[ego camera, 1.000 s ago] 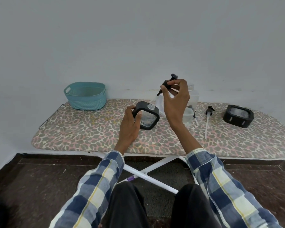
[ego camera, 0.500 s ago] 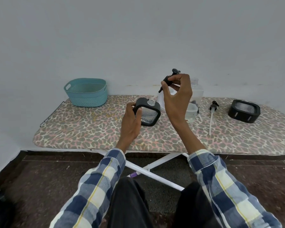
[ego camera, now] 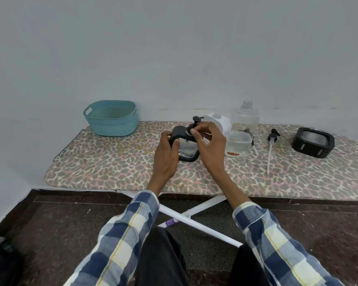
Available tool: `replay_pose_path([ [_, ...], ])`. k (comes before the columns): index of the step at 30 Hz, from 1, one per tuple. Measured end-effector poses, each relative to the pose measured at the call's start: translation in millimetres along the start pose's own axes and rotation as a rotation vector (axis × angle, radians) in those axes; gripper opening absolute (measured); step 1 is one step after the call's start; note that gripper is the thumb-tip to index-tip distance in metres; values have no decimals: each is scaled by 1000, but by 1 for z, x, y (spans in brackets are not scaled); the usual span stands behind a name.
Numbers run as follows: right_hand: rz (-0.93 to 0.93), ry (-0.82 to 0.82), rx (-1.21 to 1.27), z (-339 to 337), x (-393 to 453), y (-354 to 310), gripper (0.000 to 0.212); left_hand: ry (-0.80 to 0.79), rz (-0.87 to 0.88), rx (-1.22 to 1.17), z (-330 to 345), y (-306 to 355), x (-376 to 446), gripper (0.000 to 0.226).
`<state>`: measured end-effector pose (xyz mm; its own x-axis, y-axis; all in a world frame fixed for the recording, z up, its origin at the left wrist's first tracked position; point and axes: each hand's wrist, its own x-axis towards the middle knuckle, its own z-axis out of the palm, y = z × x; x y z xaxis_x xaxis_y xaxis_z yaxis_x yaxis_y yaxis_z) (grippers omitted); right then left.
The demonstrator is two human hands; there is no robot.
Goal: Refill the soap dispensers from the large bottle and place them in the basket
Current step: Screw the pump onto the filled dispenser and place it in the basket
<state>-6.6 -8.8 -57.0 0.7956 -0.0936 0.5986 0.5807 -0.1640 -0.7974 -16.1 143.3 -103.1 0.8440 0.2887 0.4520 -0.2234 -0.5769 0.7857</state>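
Hands grip dispenser [ego camera: 186, 147] and its pump [ego camera: 195, 123]; basket [ego camera: 112, 118] holds nothing

Right hand [ego camera: 210, 145] hides the dispenser's [ego camera: 179, 132] right side and the pump's [ego camera: 195, 121] base. Tabletop [ego camera: 112, 162] cut off at right edge. Bottle's [ego camera: 239, 149] red label unreadable.

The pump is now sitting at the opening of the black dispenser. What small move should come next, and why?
Probably twist the pump head tight with the right hand. Its fingers pinch the collar at the black dispenser, which the left hand grips. It needs closing before it goes into the teal basket.
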Motion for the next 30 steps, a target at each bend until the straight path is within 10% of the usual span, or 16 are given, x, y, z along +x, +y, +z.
replay_pose_path([
  [7, 158, -166, 47, -2, 22, 8, 43, 16, -45, -30, 1, 0, 1, 32],
  [30, 241, -358, -11, -4, 29, 10, 43, 8, -56, -52, 0, 3, -2, 38],
])
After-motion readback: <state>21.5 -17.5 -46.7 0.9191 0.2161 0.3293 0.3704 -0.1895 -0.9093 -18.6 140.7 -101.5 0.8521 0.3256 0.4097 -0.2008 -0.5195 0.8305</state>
